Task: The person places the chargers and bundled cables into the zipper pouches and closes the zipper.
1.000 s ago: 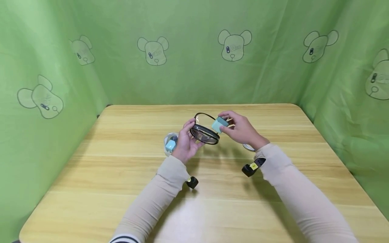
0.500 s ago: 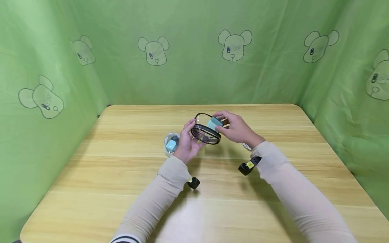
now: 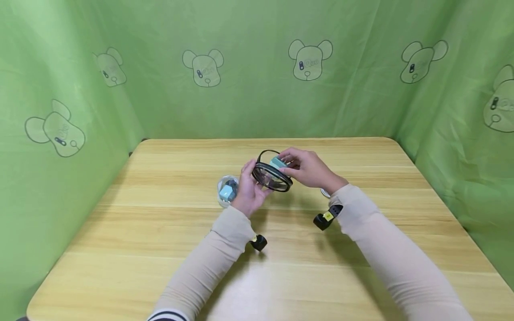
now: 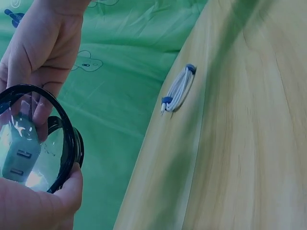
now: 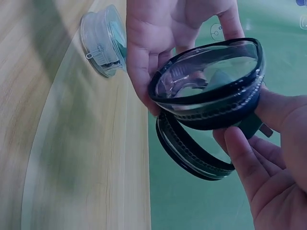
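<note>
Plainly pinched between thumb and fingertips, a teal charger (image 3: 277, 163) is in the right hand (image 3: 308, 168), while the left hand (image 3: 249, 191) grips a round clear case (image 5: 206, 114) along its dark zipped rim, fingers curled round it and spread no wider than the case needs. The charger lies just left of the right fingertips, at the gap between the case's body and its raised lid; that short line from fingertips to opening seems the relation that counts, with the left hand nearer the case and the right nearer the charger. Its long axis is hard to judge: fingers cover much of it, and only two slots on one face show through the clear panel in the left wrist view. Whether it touches the rim I cannot tell. Beyond the left hand, a second round case (image 5: 96, 40) stands on the table (image 3: 100, 267) with another teal block (image 3: 226, 191) inside, its other contents unclear. A coiled white cable (image 4: 180, 89) lies to the right, mostly hidden by the right wrist in the head view.
</note>
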Demonstrator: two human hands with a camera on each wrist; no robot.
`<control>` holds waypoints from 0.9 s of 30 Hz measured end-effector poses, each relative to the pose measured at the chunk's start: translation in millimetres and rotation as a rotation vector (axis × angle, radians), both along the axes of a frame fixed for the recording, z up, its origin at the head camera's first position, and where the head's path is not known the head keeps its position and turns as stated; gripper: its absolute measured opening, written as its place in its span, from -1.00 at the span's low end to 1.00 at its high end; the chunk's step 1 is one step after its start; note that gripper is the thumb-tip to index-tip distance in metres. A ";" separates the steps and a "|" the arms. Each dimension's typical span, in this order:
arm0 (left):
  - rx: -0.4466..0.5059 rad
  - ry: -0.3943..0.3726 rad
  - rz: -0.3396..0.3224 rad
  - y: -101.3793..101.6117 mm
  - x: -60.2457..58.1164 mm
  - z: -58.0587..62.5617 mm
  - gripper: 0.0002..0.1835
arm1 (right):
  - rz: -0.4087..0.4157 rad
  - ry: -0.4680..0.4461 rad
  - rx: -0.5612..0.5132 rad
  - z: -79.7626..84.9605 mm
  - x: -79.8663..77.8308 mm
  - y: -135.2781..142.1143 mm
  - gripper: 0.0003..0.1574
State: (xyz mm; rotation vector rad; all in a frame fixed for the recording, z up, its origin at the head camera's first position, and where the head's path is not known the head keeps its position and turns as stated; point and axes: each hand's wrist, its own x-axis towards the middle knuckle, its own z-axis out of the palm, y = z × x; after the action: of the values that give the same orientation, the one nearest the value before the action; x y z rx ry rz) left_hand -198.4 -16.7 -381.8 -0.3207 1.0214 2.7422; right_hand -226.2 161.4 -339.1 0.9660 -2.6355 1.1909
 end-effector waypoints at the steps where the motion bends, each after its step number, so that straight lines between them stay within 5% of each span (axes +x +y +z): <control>1: 0.008 -0.006 -0.011 0.5 0.3 0.0 -0.60 | 0.007 0.009 0.002 -0.1 -0.3 -0.2 -0.64; 17: 0.187 0.077 -0.161 10.0 -0.6 -0.5 -0.28 | 0.050 -0.005 0.030 0.3 -0.3 -6.8 -0.76; 27: 0.223 0.028 -0.125 12.6 1.4 3.1 -0.22 | 0.062 -0.023 0.040 -0.4 0.8 -10.0 -0.75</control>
State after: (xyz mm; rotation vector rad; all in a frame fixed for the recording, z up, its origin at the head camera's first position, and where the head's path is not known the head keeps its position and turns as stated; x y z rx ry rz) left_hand -197.0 -4.2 -378.7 -0.1766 0.7054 2.7185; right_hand -225.4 151.4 -339.5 1.0549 -2.6748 1.1734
